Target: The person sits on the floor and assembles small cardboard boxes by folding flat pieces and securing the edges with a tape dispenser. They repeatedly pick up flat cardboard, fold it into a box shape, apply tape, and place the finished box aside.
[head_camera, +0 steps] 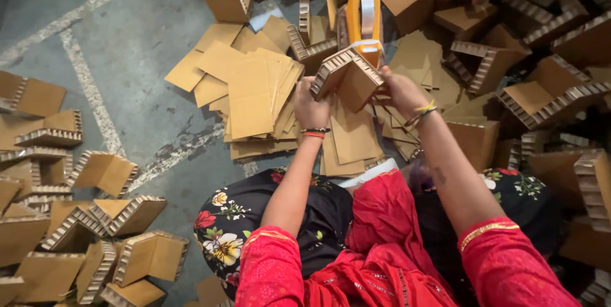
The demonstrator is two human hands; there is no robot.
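- Grey concrete floor [127, 46] with faded white paint lines carries everything; no bench in view.
- Heap of brown honeycomb-cardboard corner pieces [541, 84], 12 to 4 o'clock, runs off the frame edge; hard to say which are folded and which are raw.
- Second batch of folded brown cardboard corners [95, 230] at 8 o'clock, laid roughly together; reads as finished work, my judgement only.
- Stack of flat brown cardboard sheets [254, 97] just left of centre, more sheets under the hands; looks like stock left to use, so the job seems somewhere midway.
- Orange handheld tape dispenser [364, 17] with a clear roll at 12 o'clock, just behind the hands.
- Brown L-shaped honeycomb-cardboard corner piece [347, 78] at centre, held off the floor, above the flat sheets.
- Left hand [310, 106]: grip clamped on the piece's left edge.
- Right hand [400, 90]: grip closed on its right end; fingertips hidden behind the cardboard.
- Can't tell if tape is on the held piece. Lap and red sleeves block the floor at 6 o'clock.
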